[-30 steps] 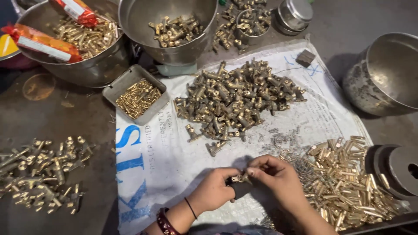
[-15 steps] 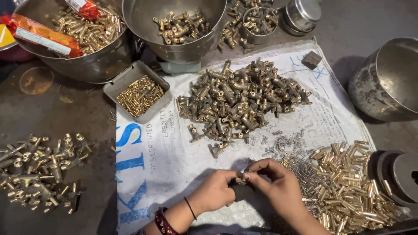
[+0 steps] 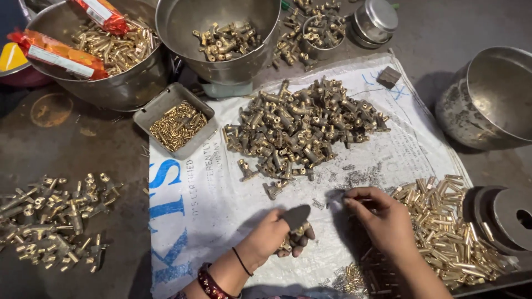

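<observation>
My left hand (image 3: 275, 237) is curled around a small brass fitting above the white printed sack (image 3: 199, 205) near its front edge. My right hand (image 3: 379, 217) has its fingertips pinched together over the scattered small steel springs (image 3: 357, 176); whether a spring is between them I cannot tell. A large heap of dull brass fittings (image 3: 302, 127) lies on the sack beyond both hands. Shiny brass pins (image 3: 443, 221) are piled just right of my right hand.
A small metal tray of brass pins (image 3: 176, 123) sits at the sack's left corner. Steel bowls stand behind: one with orange packets (image 3: 105, 61), one with fittings (image 3: 221, 41), an empty one (image 3: 490, 97) at right. More fittings (image 3: 52, 221) lie at left. Round metal discs (image 3: 507, 213) sit far right.
My hands were joined on one fitting; now they have parted. The right hand has moved right and up to the springs while the left keeps the fitting.
</observation>
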